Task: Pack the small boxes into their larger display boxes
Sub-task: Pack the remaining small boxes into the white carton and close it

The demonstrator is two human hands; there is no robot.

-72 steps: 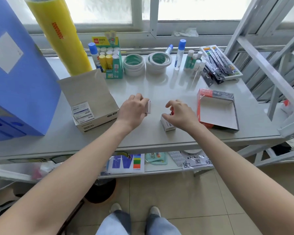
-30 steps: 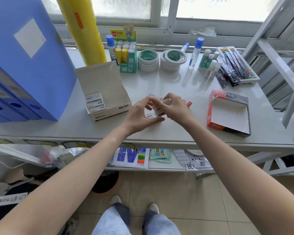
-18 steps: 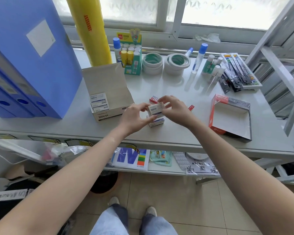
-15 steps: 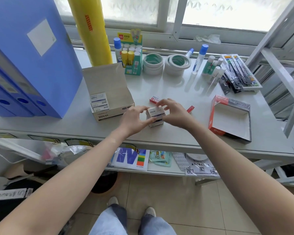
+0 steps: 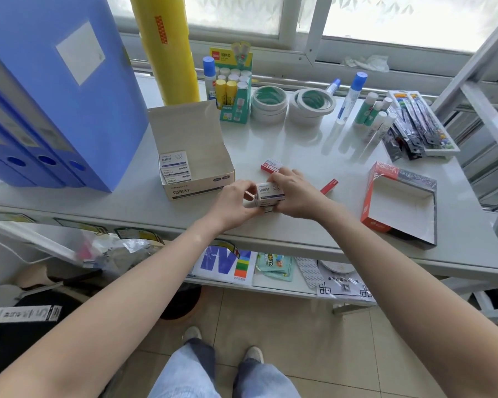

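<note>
A: Head view. Both hands are together at the front of the table (image 5: 314, 145). The left hand (image 5: 236, 203) and the right hand (image 5: 295, 193) are clamped on a little stack of white boxes (image 5: 269, 193) from opposite sides. The stack sits low, on or just above the tabletop; can't tell which.

B: Where does it go?

A: Likely the open grey carton (image 5: 196, 168), just left of the hands. It's part full, with matching white boxes (image 5: 174, 167) stacked at its left end. The red tray (image 5: 400, 205) off to the right looks empty. Two red boxes lie loose: one (image 5: 270, 165) just behind the right hand, one (image 5: 329, 186) beside the wrist.

B: Handling?

A: Judging by looks: light, stiff card, smooth print, so a bit slippery. Layers could shear if squeezed unevenly. Best hold is flat finger pressure on the two end faces, thumbs on top to keep the stack square. Crushing is unlikely with a light grip.
</note>
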